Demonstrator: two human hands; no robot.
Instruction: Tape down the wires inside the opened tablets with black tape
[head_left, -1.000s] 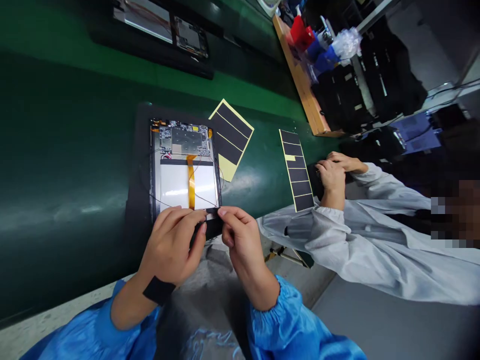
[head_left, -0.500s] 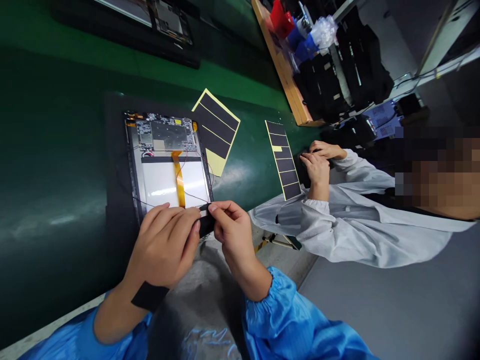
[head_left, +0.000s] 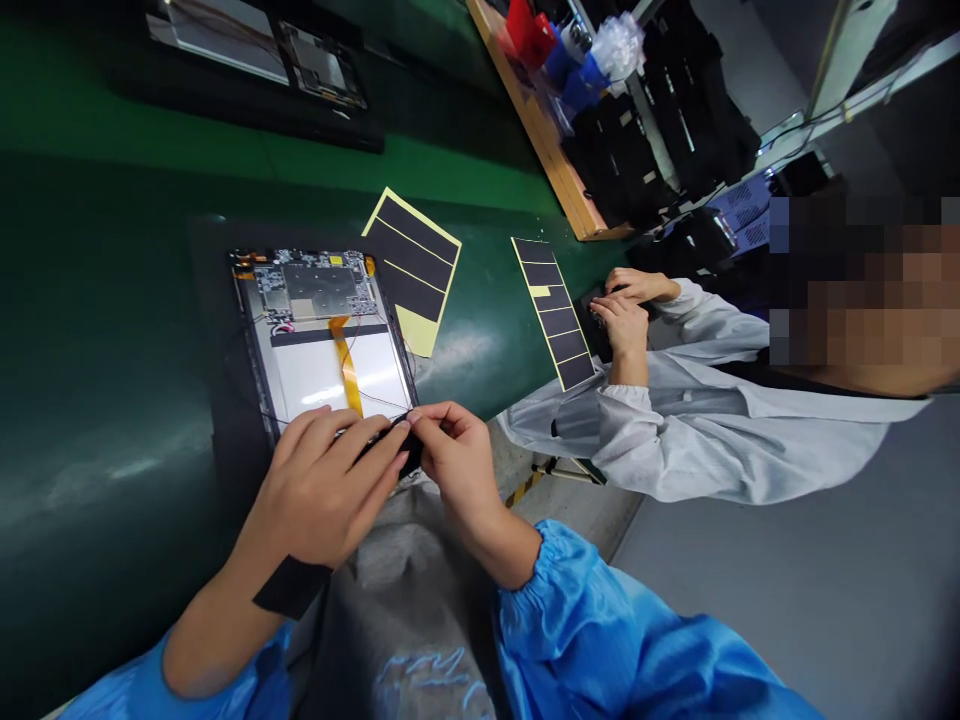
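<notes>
- A dark green table fills the left of the view; the opened tablet-like device lies on it, at the edge nearest the wearer, over a dark mat.
- Beyond the device sits a black tray; just to the device's right is a sheet of black stickers, with a second sheet farther right.
- Past that sheet, well apart from the device, are a co-worker's hands.
- The left hand spreads over the device's near edge, fingers bent; whether its grip holds anything cannot be told.
- The right hand has its grip narrowed, thumb and forefinger apparently pinching a black strip at the device's near right corner.
- Thin wires cross the device close to those fingertips; a careless pull could snag them and strain their joints.
- The orange ribbon runs down toward the left fingers, so heavy pressure there might crease it.
- Uneven tension between the hands could leave the strip crooked or wrinkled.
</notes>
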